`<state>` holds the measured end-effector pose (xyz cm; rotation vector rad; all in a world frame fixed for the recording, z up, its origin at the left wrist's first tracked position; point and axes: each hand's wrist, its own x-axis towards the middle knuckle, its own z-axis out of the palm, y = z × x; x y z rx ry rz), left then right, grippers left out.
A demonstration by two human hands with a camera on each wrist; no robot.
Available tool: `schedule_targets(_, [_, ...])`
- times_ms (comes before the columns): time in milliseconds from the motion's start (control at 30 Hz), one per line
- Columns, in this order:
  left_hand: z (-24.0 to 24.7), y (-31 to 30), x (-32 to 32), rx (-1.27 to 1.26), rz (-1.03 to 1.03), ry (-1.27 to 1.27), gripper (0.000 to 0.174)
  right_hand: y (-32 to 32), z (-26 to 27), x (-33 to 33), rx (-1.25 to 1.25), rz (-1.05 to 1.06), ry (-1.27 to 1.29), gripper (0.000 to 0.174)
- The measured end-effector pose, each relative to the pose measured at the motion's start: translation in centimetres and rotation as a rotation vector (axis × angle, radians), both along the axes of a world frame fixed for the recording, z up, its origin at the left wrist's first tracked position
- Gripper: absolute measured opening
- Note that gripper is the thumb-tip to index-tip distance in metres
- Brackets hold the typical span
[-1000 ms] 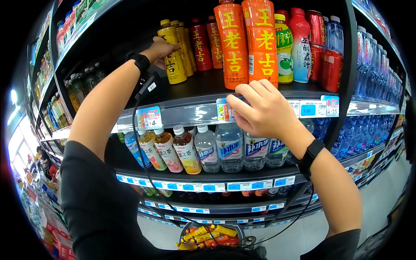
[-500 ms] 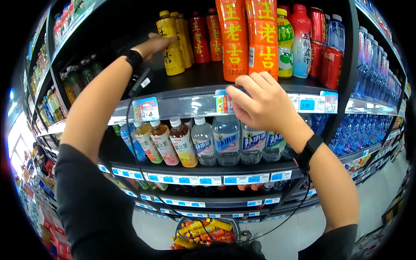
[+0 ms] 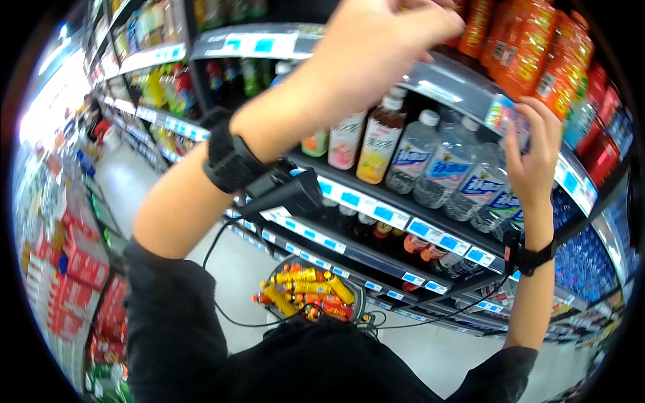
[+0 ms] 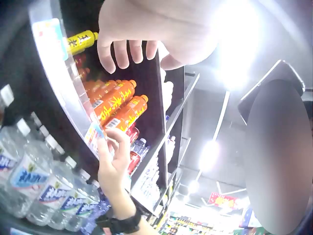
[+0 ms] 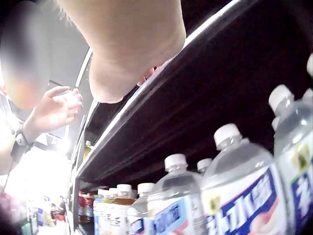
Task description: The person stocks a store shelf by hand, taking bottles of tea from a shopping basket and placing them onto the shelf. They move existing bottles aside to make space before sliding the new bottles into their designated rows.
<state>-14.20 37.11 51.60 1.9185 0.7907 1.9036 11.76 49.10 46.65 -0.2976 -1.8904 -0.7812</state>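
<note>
Price tag (image 3: 502,113) pinched on the front rail of the drinks shelf

The right hand (image 3: 532,151) has its thumb and fingertips closed on the tag, which sits on the shelf rail (image 3: 443,84) just under the orange bottles (image 3: 537,54) and above the water bottles (image 3: 450,171). The left hand (image 3: 376,47) is raised before the upper shelf near a yellow bottle (image 4: 80,41), fingers loosely bent and holding nothing. In my judgement the tag is best gripped lightly by its edges and moved flat along the rail rather than pulled outward, so it neither creases nor tears. The raised arm should be held clear of the bottles at the shelf's lip.
</note>
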Motion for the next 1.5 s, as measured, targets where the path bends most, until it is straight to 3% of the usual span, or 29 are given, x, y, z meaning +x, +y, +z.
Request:
schedule_targets(100, [-5.2, -2.3, 0.8, -0.037, -0.073, -0.048, 0.028, -1.4, -2.3, -2.1, -0.023, 0.133, 0.202, 0.019])
schedule_targets(167, [-8.3, -3.7, 0.6, -0.147, -0.105, -0.093, 0.025, -1.5, -4.1, -3.8, -0.142, 0.348, 0.344, 0.016])
schedule_targets(233, [-12.2, -5.0, 0.3, -0.261, -0.043, -0.045, 0.023, -3.7, -6.1, -7.2, -0.501, 0.685, 0.524, 0.014])
schedule_targets(367, [-20.4, -7.8, 1.7, -0.589, -0.110, -0.178, 0.031, -5.4, -9.2, -13.1, -0.810, 0.956, 0.569, 0.012])
schedule_targets(467, [-25.6, -9.1, 2.4, -0.724, -0.058, -0.142, 0.057, -5.3, -11.0, -16.9, -0.975, 1.058, 0.581, 0.010])
schedule_targets(567, [-28.2, -10.0, 3.4, -0.805, -0.099, -0.305, 0.066, -5.4, -11.8, -19.9, -1.121, 1.188, 0.615, 0.007])
schedule_targets(700, [-29.8, -10.5, 5.1, -0.768, -0.293, -0.678, 0.051, -5.6, -12.9, -23.5, -1.266, 1.282, 0.663, 0.007])
schedule_targets(867, [-30.3, -10.5, 5.5, -0.715, -0.146, -0.758, 0.024, -6.8, -14.6, -25.2, -1.430, 1.235, 0.526, 0.010])
schedule_targets(1133, [-31.0, -11.0, 4.9, -0.682, -0.072, -0.772, 0.009, -7.8, -17.2, -27.4, -1.459, 1.137, 0.348, 0.008])
schedule_targets(1300, [-31.8, -11.1, 4.8, -0.703, -0.056, -0.810, 0.013, -8.1, -18.1, -26.9, -1.558, 1.111, 0.190, 0.009])
schedule_targets(1500, [-33.1, -10.8, 4.5, -0.694, -0.022, -0.809, 0.013, -8.3, -18.7, -26.3, -1.480, 0.963, 0.099, 0.013])
